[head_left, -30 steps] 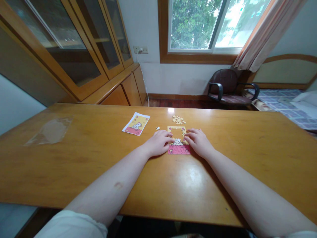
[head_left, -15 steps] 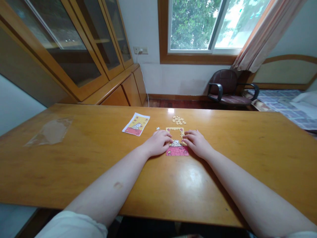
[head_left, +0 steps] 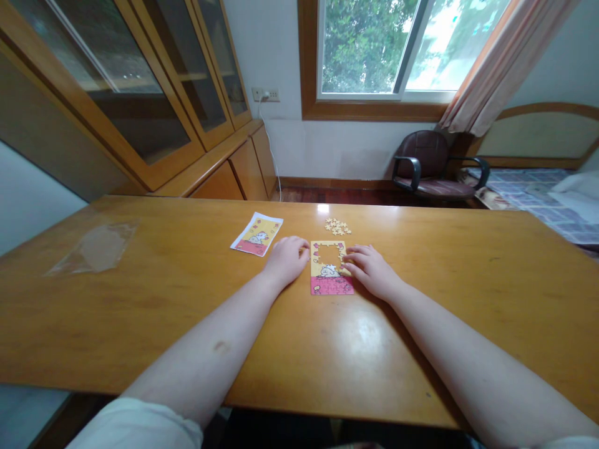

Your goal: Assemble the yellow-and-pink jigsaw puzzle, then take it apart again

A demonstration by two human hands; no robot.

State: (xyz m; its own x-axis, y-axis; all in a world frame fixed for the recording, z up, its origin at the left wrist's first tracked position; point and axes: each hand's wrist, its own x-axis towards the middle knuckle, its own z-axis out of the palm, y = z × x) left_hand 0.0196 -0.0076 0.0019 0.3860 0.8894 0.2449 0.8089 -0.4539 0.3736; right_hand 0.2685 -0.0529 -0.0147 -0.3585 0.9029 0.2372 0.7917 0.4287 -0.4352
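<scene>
Pink rows form the near end of the jigsaw puzzle (head_left: 330, 272), which lies on the wooden table (head_left: 299, 349) between the two hands, a ragged opening in its yellow far half. Since a moment ago it has slid a little to the left and toward the person, and the left hand (head_left: 286, 259) has come off its edge. That hand now rests just left of the puzzle's far half, fingers curled down over the spot where a lone loose piece was showing. The piece is now out of sight; at this size I cannot tell whether the fingers pinch it or merely cover it. The right hand (head_left: 372, 265) lies at the puzzle's right edge, fingers loosely spread. So the left border is uncovered, while the opening is as unfilled as before.

Just beyond the left hand, to its left, is the printed reference picture (head_left: 257, 236); well out to that hand's left lies a clear plastic bag (head_left: 96, 248). Ahead of both hands, past the puzzle, sits the heap of loose pieces (head_left: 337, 226).
</scene>
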